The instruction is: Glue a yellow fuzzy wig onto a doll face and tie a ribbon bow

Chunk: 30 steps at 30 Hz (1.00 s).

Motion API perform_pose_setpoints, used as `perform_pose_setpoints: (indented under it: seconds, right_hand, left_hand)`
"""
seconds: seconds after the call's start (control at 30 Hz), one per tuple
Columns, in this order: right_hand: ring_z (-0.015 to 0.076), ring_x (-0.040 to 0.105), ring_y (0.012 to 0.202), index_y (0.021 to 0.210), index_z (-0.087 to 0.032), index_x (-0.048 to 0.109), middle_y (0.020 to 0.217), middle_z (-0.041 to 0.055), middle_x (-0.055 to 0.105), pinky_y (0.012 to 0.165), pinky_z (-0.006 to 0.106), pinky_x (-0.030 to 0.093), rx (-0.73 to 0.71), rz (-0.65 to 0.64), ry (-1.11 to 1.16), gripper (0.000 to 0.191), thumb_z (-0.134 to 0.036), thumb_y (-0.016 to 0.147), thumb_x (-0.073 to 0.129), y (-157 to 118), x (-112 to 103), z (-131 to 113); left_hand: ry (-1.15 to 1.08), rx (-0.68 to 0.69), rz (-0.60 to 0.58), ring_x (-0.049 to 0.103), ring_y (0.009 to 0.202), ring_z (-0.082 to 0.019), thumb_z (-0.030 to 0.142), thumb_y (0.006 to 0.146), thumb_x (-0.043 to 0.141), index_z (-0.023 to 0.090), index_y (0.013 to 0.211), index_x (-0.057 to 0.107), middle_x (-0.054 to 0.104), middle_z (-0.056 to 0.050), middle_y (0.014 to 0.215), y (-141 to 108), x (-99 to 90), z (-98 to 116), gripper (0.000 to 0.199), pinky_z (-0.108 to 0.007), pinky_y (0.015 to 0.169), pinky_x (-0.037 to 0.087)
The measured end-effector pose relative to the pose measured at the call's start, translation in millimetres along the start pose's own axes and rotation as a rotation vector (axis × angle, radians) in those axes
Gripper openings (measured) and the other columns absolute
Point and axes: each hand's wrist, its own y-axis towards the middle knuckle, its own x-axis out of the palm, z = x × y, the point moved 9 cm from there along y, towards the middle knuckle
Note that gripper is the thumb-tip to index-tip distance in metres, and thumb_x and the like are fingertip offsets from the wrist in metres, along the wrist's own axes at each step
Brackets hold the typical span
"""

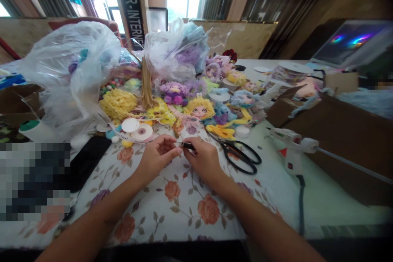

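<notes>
We have a small black object [188,146] in front of us, over the near middle of the floral cloth [172,213]. Our right hand [204,156] is clamped on it, thumb and fingers pressed to its sides. Our left hand [158,152] is just beside its left end, fingers curled and thumb reaching toward it; something thin and pale shows between the two hands, but we cannot tell whether the left fingertips are closed on it.

Just right of our right hand we see black-handled scissors [242,156], lying flat with their blades toward a yellow fabric piece [221,132]. Beyond our hands sits a doll head [200,111] with curly yellow hair, among purple and blue fluffy pieces. To its left we have a white ribbon spool [143,132], a fluffy yellow bundle [118,104] and an upright bunch of golden stems [146,86].

Farther left, a flat black device [91,159] lies on the cloth near a white cone [37,132] with a green top. Clear plastic bags [73,65] are heaped behind. On our right, a white glue gun [290,145] with a glue stick in its back rests on the bench [276,188], beside a large cardboard box [346,143].
</notes>
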Motion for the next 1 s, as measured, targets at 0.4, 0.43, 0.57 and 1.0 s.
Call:
perform_pose_setpoints:
  seconds: [0.4, 0.43, 0.57, 1.0]
  right_hand:
    - [0.0077, 0.034, 0.043, 0.077, -0.018, 0.058, 0.055, -0.0046, 0.042, 0.041, 0.021, 0.027, 0.418, 0.028, 0.651, 0.039, -0.055, 0.083, 0.047, -5, 6, 21]
    - [0.0072, 0.031, 0.041, 0.07, -0.017, 0.056, 0.052, -0.0048, 0.038, 0.039, 0.021, 0.023, 0.489, -0.052, 0.721, 0.046, -0.058, 0.085, 0.041, -8, 16, 23]
    - [0.0057, 0.026, 0.038, 0.058, -0.016, 0.054, 0.046, -0.0046, 0.035, 0.036, 0.021, 0.017, 0.665, -0.318, 0.823, 0.052, -0.059, 0.084, 0.038, -21, 48, 19]
    - [0.0038, 0.02, 0.034, 0.051, -0.018, 0.043, 0.042, -0.0064, 0.031, 0.036, 0.02, 0.013, 0.749, -0.369, 0.962, 0.044, -0.044, 0.086, 0.034, -29, 58, 12]
  left_hand:
    - [-0.171, -0.009, 0.235, 0.057, 0.063, -0.008, 0.026, 0.07, 0.072, 0.016, 0.081, 0.061, 0.061, 0.002, 0.069, 0, -21.3, -5, 0.018, -0.019, 0.062, 0.046]
    - [-0.219, -0.027, 0.235, 0.057, 0.063, -0.008, 0.026, 0.07, 0.073, 0.016, 0.081, 0.061, 0.061, 0.003, 0.069, 1, -20.9, -6, 0.019, -0.018, 0.062, 0.047]
    - [-0.23, -0.024, 0.232, 0.056, 0.064, -0.007, 0.025, 0.069, 0.074, 0.016, 0.08, 0.06, 0.061, 0.003, 0.072, -2, -19.2, -5, 0.02, -0.017, 0.061, 0.046]
    - [-0.067, 0.05, 0.199, 0.052, 0.06, -0.006, 0.028, 0.073, 0.072, 0.017, 0.079, 0.059, 0.057, 0.003, 0.07, -6, -17.0, 6, 0.017, -0.015, 0.053, 0.042]
